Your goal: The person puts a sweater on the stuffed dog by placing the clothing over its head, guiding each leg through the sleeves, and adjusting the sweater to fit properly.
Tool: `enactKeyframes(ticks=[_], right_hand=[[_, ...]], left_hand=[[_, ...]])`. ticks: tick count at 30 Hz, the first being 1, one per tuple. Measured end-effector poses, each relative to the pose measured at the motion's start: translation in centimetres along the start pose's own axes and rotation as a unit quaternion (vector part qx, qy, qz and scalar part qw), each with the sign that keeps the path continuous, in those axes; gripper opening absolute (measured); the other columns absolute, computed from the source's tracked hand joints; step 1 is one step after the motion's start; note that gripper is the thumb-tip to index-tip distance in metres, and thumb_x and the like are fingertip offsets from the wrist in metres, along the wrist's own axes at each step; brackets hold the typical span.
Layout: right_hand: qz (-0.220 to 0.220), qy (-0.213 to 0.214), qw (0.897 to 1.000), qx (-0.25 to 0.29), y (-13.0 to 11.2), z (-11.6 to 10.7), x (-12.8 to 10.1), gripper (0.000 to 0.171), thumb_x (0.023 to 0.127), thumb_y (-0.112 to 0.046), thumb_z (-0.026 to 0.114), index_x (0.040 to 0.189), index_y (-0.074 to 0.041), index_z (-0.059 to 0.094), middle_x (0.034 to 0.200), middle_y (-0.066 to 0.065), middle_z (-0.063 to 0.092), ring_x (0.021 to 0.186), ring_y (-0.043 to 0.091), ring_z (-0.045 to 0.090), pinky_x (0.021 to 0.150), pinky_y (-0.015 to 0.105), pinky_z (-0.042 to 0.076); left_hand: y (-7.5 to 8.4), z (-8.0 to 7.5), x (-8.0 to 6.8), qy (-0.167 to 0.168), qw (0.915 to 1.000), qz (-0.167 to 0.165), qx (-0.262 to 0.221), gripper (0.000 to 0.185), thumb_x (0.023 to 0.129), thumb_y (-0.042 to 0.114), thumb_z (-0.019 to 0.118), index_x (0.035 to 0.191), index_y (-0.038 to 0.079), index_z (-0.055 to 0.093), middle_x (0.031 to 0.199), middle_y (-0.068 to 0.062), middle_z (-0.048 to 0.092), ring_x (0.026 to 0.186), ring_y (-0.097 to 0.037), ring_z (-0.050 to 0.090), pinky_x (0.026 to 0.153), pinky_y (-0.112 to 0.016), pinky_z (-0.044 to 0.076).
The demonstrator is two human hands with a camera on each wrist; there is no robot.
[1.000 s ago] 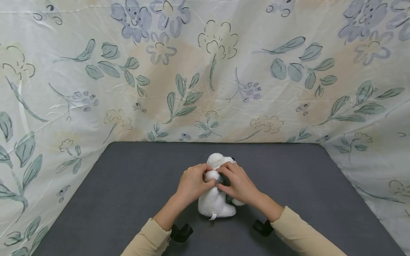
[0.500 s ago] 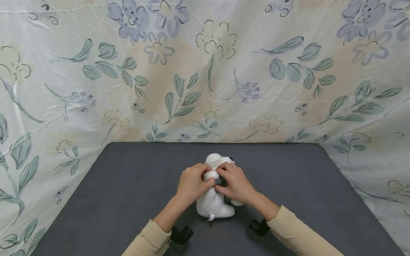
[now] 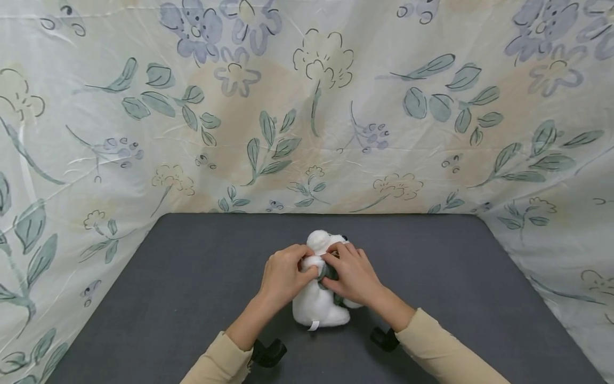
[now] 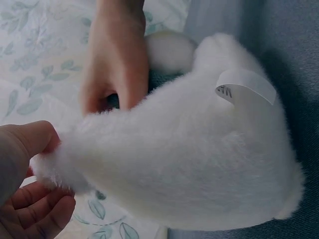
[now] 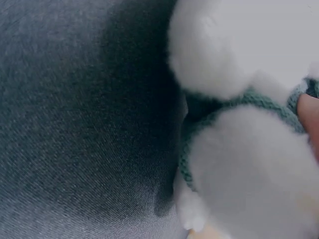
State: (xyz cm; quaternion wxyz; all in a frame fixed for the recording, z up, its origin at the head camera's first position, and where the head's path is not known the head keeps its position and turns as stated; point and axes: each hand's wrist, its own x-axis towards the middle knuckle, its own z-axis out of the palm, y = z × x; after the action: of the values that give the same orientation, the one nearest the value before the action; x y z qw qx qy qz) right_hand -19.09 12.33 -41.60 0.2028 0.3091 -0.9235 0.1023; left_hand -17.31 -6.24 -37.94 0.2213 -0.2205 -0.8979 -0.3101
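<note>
Toy: white plush animal (image 3: 320, 304) sitting upright on the dark grey tabletop (image 3: 192, 277), near its middle, facing away from the person; white sewn-in tag (image 4: 244, 87) at its lower back.
Scarf: green knitted scarf (image 5: 239, 102) around the toy's neck.
Left hand (image 3: 285, 275): fingers curled, pinching white fur at the toy's neck.
Right hand (image 3: 352, 273): fingers bent, gripping the scarf.
Backdrop: floral cloth (image 3: 307, 106) on three sides.

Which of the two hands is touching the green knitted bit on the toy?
The right hand: its fingers rest on the green knitted scarf, while the left hand pinches only white fur.
</note>
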Motion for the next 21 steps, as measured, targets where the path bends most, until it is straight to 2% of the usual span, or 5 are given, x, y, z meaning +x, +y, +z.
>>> enactKeyframes(ticks=[7,12,16,21], right_hand=[[0.016,-0.034,0.999,-0.005,0.10,-0.49,-0.20,0.043,0.080,-0.040,0.066,0.119,-0.022,0.061,0.115,0.005,0.053,0.100,0.026,0.049,0.069,0.039,0.040],[0.021,-0.038,0.999,0.001,0.22,-0.55,-0.38,0.046,0.080,-0.041,0.066,0.121,-0.021,0.060,0.115,0.006,0.052,0.101,0.027,0.049,0.069,0.040,0.039],[0.026,-0.036,0.999,0.020,0.06,-0.36,-0.42,0.049,0.080,-0.040,0.067,0.124,-0.020,0.058,0.116,0.007,0.051,0.100,0.028,0.048,0.068,0.038,0.039],[0.048,-0.044,0.996,0.059,-0.34,-0.35,-0.54,0.051,0.082,-0.037,0.067,0.128,-0.020,0.055,0.120,0.009,0.049,0.101,0.029,0.048,0.069,0.038,0.040]], left_hand=[[-0.19,0.01,0.01,0.007,1.0000,0.004,0.000,0.009,0.072,0.011,0.069,0.079,0.016,0.066,0.066,0.008,0.056,0.048,0.000,0.039,0.043,-0.017,0.032],[-0.10,-0.03,0.07,0.000,1.0000,0.004,0.001,0.009,0.072,0.012,0.069,0.080,0.017,0.066,0.067,0.008,0.056,0.049,-0.001,0.040,0.044,-0.016,0.033],[-0.05,-0.29,0.18,-0.025,0.9996,-0.013,0.000,0.010,0.072,0.015,0.069,0.081,0.017,0.065,0.070,0.008,0.055,0.052,-0.002,0.041,0.044,-0.017,0.034],[-0.07,-0.26,0.25,-0.080,0.9956,-0.050,0.004,0.015,0.076,0.021,0.068,0.089,0.017,0.063,0.076,0.007,0.052,0.059,-0.007,0.044,0.048,-0.020,0.037]])
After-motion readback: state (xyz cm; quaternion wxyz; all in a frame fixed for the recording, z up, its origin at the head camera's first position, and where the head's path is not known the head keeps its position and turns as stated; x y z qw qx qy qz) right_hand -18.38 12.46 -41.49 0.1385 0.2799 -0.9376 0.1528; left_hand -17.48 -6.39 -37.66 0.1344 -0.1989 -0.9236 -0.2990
